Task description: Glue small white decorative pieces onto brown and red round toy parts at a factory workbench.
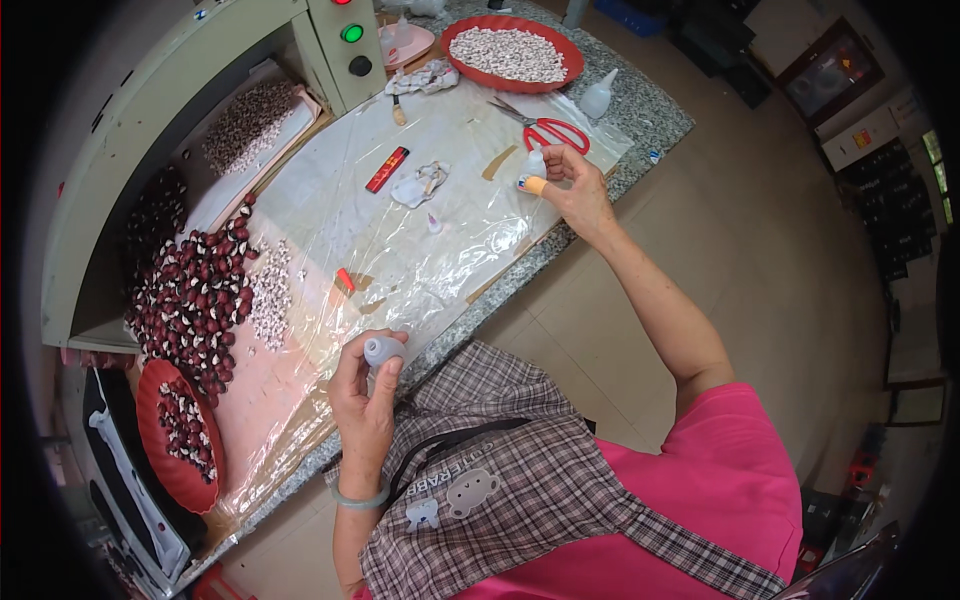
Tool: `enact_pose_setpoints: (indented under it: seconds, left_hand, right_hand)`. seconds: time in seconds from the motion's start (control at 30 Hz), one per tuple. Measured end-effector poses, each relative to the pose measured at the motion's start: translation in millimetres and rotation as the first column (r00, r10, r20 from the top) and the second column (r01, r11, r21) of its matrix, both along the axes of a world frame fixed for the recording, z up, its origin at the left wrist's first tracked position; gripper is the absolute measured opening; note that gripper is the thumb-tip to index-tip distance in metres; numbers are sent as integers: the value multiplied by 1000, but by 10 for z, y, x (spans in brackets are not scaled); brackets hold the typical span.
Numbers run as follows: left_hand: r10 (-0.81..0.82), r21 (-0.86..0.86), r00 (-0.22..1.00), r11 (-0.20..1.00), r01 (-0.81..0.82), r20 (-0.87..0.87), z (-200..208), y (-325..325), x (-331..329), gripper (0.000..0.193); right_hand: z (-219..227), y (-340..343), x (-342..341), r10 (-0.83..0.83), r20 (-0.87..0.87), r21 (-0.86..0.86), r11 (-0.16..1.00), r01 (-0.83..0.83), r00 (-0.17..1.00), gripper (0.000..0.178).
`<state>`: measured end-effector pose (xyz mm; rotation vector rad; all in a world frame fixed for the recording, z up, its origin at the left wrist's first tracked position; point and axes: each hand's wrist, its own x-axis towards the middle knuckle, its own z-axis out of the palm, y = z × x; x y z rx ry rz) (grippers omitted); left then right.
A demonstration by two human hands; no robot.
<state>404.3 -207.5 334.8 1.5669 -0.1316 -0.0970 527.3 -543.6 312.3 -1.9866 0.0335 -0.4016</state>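
My left hand [362, 405], a pale bangle at its wrist, is closed around a translucent soft squeeze bottle [384, 350] at the table's near edge; the bottle's open neck shows, without a tip. Further right, my right hand [582, 196] grips a small whitish bottle [536, 163] over the plastic-covered tabletop. A yellow-orange wrap covers the thumb of that hand. Between the hands lies a small pointed nozzle [434, 224] on the plastic sheet. Just beyond my right hand are red-handled scissors [553, 132]. A second squeeze bottle [598, 97], with its pointed tip on, stands at the far right edge.
A crumpled cloth [420, 186] and a red stick-shaped packet [388, 169] lie mid-table. Dark-red and white pieces [190, 300] are heaped at left, beside a red tray [150, 440]. A red bowl [460, 70] of white pieces stands at the back. A machine housing [75, 200] borders the left.
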Motion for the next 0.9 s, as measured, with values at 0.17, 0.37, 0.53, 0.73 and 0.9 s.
enact_pose_setpoints:
  seconds: [0.17,0.37,0.53,0.73,0.9]
  left_hand:
    - [9,-2,1000,1000,-9,-8,-14,45,-34,23]
    - [45,-6,999,999,-45,21,-49,112,-49,24]
    - [25,44,997,999,-28,77,-40,142,-48,22]
    - [56,13,997,998,-57,56,-99,223,-134,22]
    - [81,19,995,996,-82,52,-82,301,-184,22]
  right_hand:
    - [-48,191,92,-37,37,-195,980,44,999,40]
    - [-26,213,11,-40,110,-229,971,64,993,49]
    - [126,461,-423,7,223,-210,977,41,975,28]
    - [235,1444,-503,500,171,-307,846,-436,849,18]
    - [123,1969,-178,557,143,-425,781,-457,818,20]
